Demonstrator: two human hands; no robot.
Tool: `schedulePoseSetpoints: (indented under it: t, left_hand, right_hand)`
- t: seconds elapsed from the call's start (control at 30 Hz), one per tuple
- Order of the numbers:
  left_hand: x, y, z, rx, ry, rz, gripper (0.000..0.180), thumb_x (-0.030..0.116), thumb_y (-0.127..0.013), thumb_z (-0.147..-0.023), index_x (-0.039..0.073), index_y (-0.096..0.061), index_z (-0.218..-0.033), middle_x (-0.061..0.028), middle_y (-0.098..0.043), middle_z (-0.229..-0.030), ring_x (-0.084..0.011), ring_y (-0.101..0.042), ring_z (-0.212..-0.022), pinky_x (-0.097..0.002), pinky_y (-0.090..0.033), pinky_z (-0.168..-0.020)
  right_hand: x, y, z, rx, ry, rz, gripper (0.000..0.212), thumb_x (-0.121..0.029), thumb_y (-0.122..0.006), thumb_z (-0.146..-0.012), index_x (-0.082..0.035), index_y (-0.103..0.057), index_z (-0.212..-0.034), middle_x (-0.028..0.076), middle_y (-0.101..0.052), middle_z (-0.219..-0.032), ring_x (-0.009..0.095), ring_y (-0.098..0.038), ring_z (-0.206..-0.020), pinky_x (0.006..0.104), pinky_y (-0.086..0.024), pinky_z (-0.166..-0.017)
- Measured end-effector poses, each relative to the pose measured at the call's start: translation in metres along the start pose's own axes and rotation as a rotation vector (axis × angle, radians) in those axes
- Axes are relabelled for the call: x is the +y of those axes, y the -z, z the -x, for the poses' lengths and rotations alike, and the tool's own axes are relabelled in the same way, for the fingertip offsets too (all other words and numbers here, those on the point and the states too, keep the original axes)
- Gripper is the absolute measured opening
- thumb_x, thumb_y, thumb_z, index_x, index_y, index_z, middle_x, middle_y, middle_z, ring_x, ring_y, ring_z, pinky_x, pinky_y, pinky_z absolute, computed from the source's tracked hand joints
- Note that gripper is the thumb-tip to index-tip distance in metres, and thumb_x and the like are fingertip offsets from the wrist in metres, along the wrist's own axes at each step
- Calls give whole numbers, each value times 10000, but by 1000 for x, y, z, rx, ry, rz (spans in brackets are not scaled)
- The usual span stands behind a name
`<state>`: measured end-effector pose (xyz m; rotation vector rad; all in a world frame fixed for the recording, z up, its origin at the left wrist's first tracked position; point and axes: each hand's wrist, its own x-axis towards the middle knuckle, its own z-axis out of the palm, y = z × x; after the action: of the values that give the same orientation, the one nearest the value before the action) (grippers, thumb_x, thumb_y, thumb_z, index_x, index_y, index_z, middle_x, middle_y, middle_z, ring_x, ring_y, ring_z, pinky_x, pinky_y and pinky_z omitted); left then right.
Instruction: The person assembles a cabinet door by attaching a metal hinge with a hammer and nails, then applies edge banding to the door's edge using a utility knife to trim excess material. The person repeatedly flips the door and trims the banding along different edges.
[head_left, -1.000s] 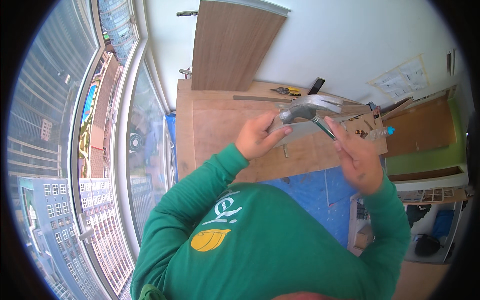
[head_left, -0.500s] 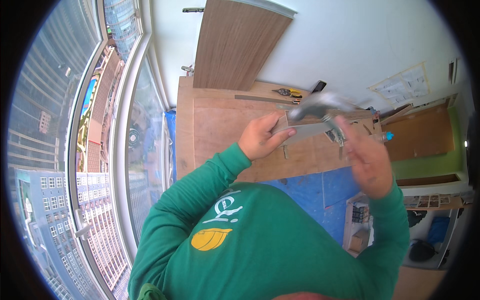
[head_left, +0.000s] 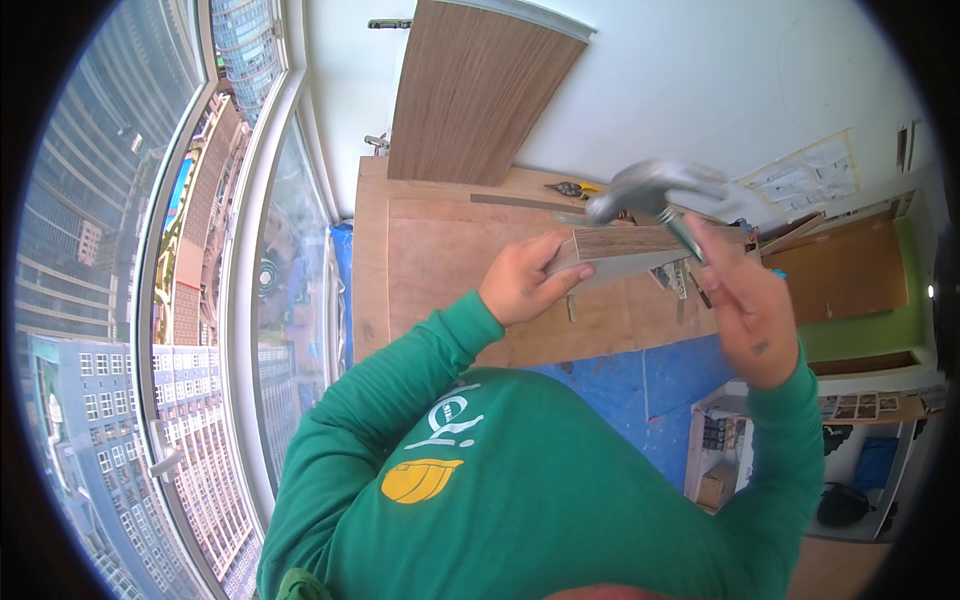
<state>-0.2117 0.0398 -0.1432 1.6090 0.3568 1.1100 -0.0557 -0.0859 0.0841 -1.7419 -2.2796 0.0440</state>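
Observation:
My left hand (head_left: 532,280) grips the left end of a board (head_left: 625,240), its thumb across the pale grey face and its fingers behind. The board's upper edge has a brown wood-grain surface. My right hand (head_left: 748,310) is closed round the handle of a claw hammer (head_left: 660,188). The metal hammer head hangs just above the board's wood-grain edge, with a gap seeming to show between them. Part of the handle is hidden by my fingers.
A wooden worktable (head_left: 440,270) lies beneath, with small metal pieces (head_left: 678,277) right of the board. Behind it lie yellow-handled snips (head_left: 570,189) and a tall wood-grain panel (head_left: 480,95) leaning on the wall. A blue sheet (head_left: 630,385) covers the near floor; a window (head_left: 270,250) stands left.
The hammer has risen a little away from the board's edge, and its blur has lessened. My right hand has shifted slightly right. The left hand keeps the board almost in the same place.

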Motion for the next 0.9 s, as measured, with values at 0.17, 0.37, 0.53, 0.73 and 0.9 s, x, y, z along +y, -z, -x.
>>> schedulePoseSetpoints:
  t: [0.17,0.37,0.53,0.73,0.9]
  left_hand:
    - [-6,3,0,-17,1,-33,437,278,-781,-943,66,-660,-1305,-156,-672,-838,-265,-619,-669,-389,-505,-641]
    - [-13,-1,0,16,-21,-3,341,285,-788,-940,53,-688,-1167,-140,-647,-803,-252,-590,-658,-383,-486,-624]
    - [-13,1,0,-11,48,-35,314,290,-795,-936,52,-701,-1118,-121,-631,-783,-233,-576,-644,-370,-477,-610]
    - [-15,-4,-2,64,-46,18,331,270,-801,-929,47,-693,-1148,-126,-648,-800,-236,-579,-641,-368,-483,-611]
    - [-14,-5,1,38,-48,-19,344,251,-810,-916,32,-683,-1147,-157,-654,-822,-266,-599,-660,-383,-495,-621]
  right_hand:
    - [-8,9,-9,-65,-137,-32,532,23,-585,-975,-88,-574,-1496,211,-705,-966,321,-649,-747,362,-524,-732]
    - [-6,1,-6,-63,-142,-18,519,29,-573,-974,-71,-578,-1484,214,-700,-948,337,-640,-745,377,-529,-739]
    - [7,-1,5,20,-89,-48,460,-10,-575,-995,-41,-595,-1453,203,-725,-1004,331,-647,-765,389,-531,-749]
    - [-3,7,2,39,-447,-326,334,-146,-557,-1066,16,-634,-1348,38,-636,-824,136,-557,-653,289,-467,-642]
    - [-9,-1,6,-19,-623,-515,224,-195,-564,-1079,7,-617,-995,33,-524,-688,154,-516,-600,343,-428,-576]
